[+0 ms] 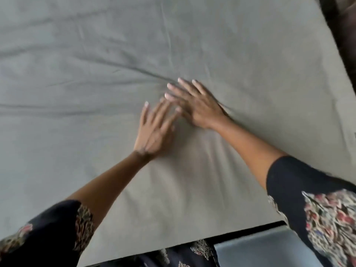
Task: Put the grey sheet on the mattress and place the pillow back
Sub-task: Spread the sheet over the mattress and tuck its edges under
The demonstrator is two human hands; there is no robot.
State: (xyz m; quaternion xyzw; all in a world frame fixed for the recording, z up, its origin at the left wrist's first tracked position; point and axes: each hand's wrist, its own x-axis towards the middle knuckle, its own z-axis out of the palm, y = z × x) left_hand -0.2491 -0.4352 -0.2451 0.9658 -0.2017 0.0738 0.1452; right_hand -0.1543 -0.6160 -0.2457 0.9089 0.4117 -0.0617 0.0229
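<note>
- Grey sheet (231, 45) is seen spread across the whole bed, covering the mattress so fully that none of the mattress itself is shown; its near edge is draped over the side closest to the person.
- Left hand (154, 132) is laid flat on the cloth near the middle of the bed, fingers straight and slightly fanned, with nothing gripped. It is blurred, so the exact finger contact cannot be told.
- Right hand (198, 108) is pressed palm-down just beside the left, fingers straight and spread, nothing held; the fingertips of the two hands are nearly touching.
- Long creases (119, 64) are seen running from the fingertips toward the far left of the bed, while the cloth nearer the person lies smoother.
- Step in hand, as judged: the smoothing of the sheet. The laying-on appears largely done.
- Next, flat palms would likely need to be swept outward along the creases, with light, even pressure so the cloth is not dragged off the edges.
- Pillow is not in view — it would have to be fetched before being set back.
</note>
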